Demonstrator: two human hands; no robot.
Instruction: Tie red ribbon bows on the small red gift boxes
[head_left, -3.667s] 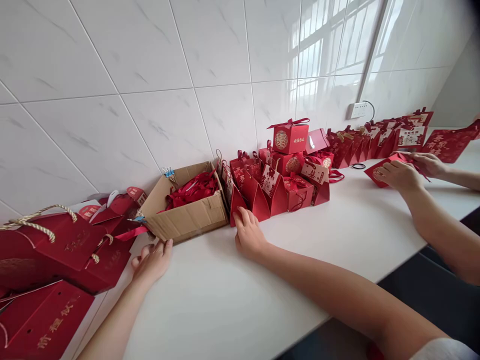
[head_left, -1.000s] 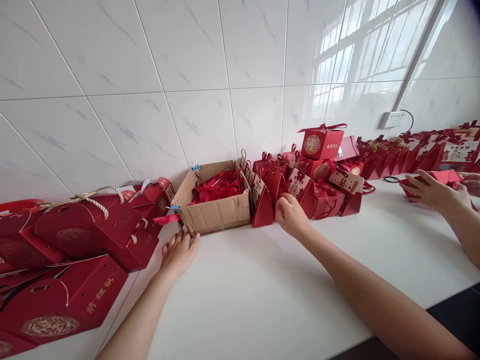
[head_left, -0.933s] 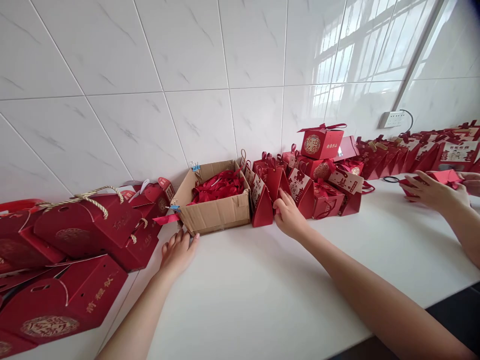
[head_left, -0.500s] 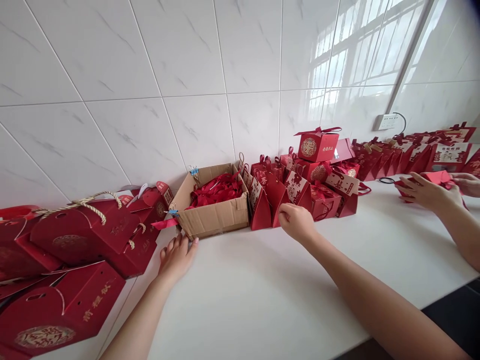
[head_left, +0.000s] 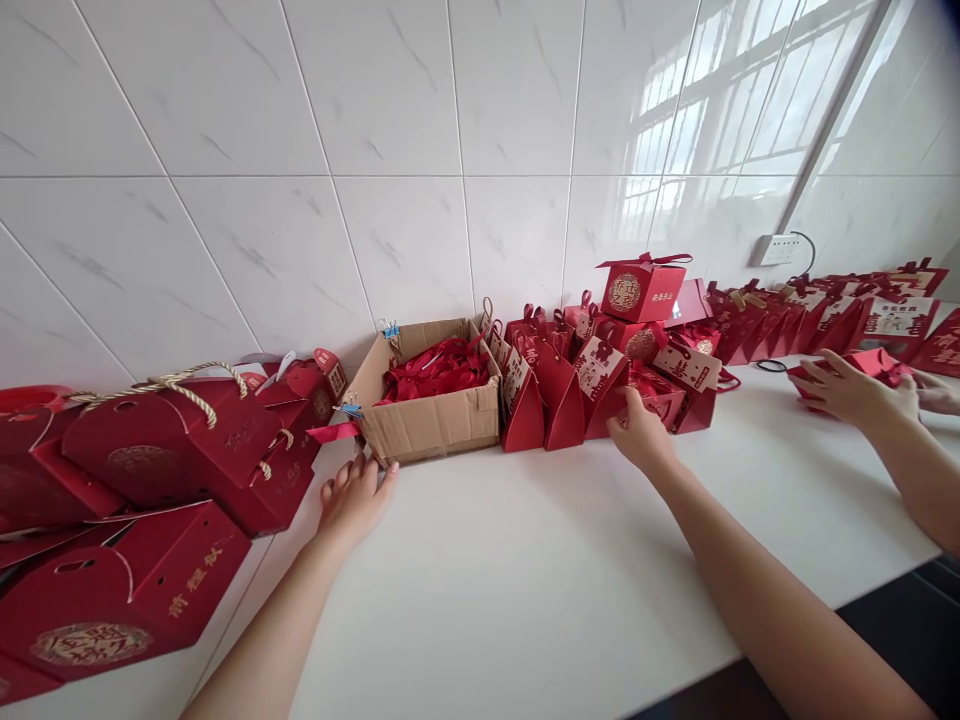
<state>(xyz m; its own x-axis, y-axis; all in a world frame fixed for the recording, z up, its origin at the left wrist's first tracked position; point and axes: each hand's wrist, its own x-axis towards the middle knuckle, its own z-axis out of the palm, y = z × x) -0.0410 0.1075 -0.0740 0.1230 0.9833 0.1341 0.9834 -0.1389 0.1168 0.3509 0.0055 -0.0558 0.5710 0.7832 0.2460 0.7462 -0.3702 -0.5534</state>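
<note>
My left hand (head_left: 356,497) lies on the white table with its fingers apart, the fingertips close to the front left corner of a cardboard box (head_left: 431,428). Dark red ribbons (head_left: 442,368) fill that box. Over on the right, my right hand (head_left: 646,435) touches the lower right edge of a red triangular gift box (head_left: 600,390); the index finger is stretched upward and the thumb is apart from it, while the other fingers are partly hidden. Two more triangular gift boxes, one of them a plain red one (head_left: 561,405), stand in line to its left.
Larger red gift boxes with rope handles (head_left: 169,440) are piled at left. A ribboned red box (head_left: 643,288) tops a stack behind my right hand. At far right, another person's hands (head_left: 855,390) are on a red box. The tiled wall carries a socket strip (head_left: 776,248).
My right hand has moved right along the gift boxes, from the second triangular one to the third, and its index finger is now extended. My left hand has stayed by the cardboard box.
</note>
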